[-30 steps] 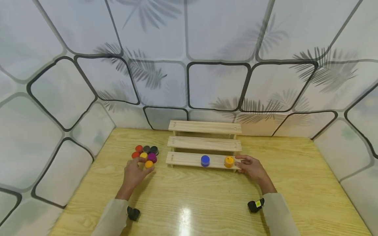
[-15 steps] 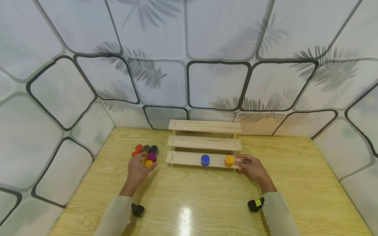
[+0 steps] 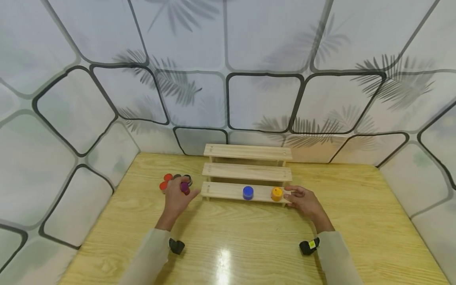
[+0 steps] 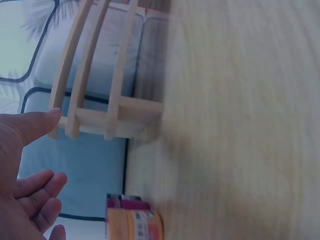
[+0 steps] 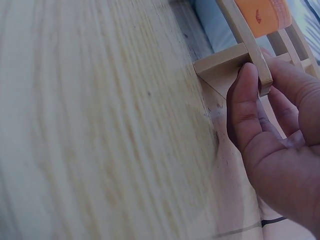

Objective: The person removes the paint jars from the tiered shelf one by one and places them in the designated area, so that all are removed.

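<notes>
My left hand (image 3: pixel 175 200) hovers over a cluster of small paint jars at the left, thumb and fingers spread, holding nothing. A purple-lidded jar (image 3: pixel 184 188) shows between its thumb and fingers in the head view. In the left wrist view an orange jar (image 4: pixel 132 224) stands below the fingers; the hand hides it in the head view. At the right, my right hand (image 3: pixel 303 202) grips the end of the lowest step of a three-tier wooden display stand (image 3: pixel 228 191), one digit under the board. On that step sit a blue jar (image 3: pixel 248 192) and an orange jar (image 3: pixel 276 194).
Two red-lidded jars (image 3: pixel 168 177), a grey-lidded jar (image 3: pixel 177 176) and a black-lidded jar (image 3: pixel 187 179) stand behind the left hand. The stand is close to a patterned cloth wall (image 3: pixel 263 103) at the back of the wooden table (image 3: pixel 228 241).
My left hand has moved right and slightly away across the jar cluster, covering the yellow and orange lids seen earlier. My right hand stays at the stand's end.
</notes>
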### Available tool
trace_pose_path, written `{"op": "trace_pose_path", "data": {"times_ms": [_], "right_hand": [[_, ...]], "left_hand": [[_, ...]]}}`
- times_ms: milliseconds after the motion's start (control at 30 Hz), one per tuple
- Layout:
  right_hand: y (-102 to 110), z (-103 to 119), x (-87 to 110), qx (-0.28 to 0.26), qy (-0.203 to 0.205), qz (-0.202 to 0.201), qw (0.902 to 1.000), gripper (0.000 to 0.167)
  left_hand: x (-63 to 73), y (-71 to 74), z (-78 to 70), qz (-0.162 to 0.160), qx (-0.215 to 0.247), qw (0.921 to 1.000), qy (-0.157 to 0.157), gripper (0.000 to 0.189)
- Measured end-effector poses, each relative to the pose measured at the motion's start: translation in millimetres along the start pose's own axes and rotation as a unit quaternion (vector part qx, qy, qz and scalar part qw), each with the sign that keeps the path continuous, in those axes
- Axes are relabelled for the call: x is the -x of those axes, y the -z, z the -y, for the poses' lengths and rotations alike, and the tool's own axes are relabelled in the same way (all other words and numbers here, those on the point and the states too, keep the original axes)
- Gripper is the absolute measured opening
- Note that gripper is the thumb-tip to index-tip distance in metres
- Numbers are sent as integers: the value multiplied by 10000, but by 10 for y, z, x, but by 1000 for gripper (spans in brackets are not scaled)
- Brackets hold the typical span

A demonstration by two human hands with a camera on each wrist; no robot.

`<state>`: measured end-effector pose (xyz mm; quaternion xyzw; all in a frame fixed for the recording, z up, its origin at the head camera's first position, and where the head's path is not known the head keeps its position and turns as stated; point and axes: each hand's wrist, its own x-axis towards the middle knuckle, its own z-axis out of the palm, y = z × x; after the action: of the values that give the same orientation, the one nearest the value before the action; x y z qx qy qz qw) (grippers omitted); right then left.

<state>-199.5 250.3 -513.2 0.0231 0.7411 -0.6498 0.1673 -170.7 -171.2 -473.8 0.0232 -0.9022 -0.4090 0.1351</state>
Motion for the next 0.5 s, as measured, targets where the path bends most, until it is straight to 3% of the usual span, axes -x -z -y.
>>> {"op": "trace_pose_path", "data": {"times_ms": [200,500], "right_hand": [[0,-3,-2,-35,24,-13,10000,46],[2,-18,-9,-61,23,-27,10000,44]], "left_hand": [[-53,-73,-154,74,146,9999,-55,55],[-79,-185,-265,325,303,9988,211,55]]}}
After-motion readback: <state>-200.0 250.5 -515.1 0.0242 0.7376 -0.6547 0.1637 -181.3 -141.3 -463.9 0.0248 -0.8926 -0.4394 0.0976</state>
